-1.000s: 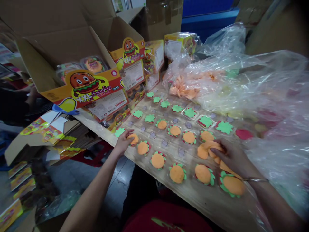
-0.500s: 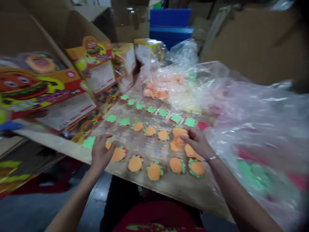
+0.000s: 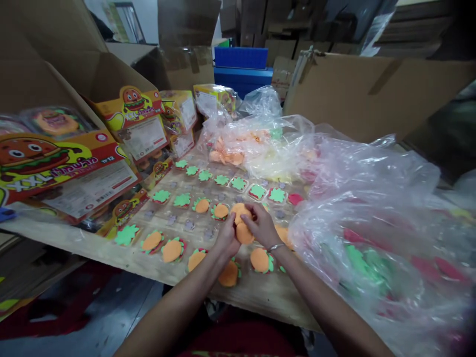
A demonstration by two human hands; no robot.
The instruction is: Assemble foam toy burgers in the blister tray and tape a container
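My left hand (image 3: 227, 238) and my right hand (image 3: 261, 225) meet over the middle of a wooden board (image 3: 256, 292), fingers closed together on a small stack of orange foam discs (image 3: 242, 224). Around them lie rows of green leaf-shaped foam pieces (image 3: 182, 200), some topped with an orange disc (image 3: 172, 249). The near row runs under my wrists. A few green pieces at the far side sit on red layers (image 3: 238, 183).
Yellow and red burger-printed boxes (image 3: 55, 163) crowd the board's left and back. Clear plastic bags (image 3: 372, 223) of foam pieces fill the right side, another bag (image 3: 245, 144) at the back. Open cardboard cartons (image 3: 372, 89) stand behind. Floor below left.
My left hand has left the orange disc at the board's left end and moved right to join my right hand. Both now hold the orange stack. The view has shifted right.
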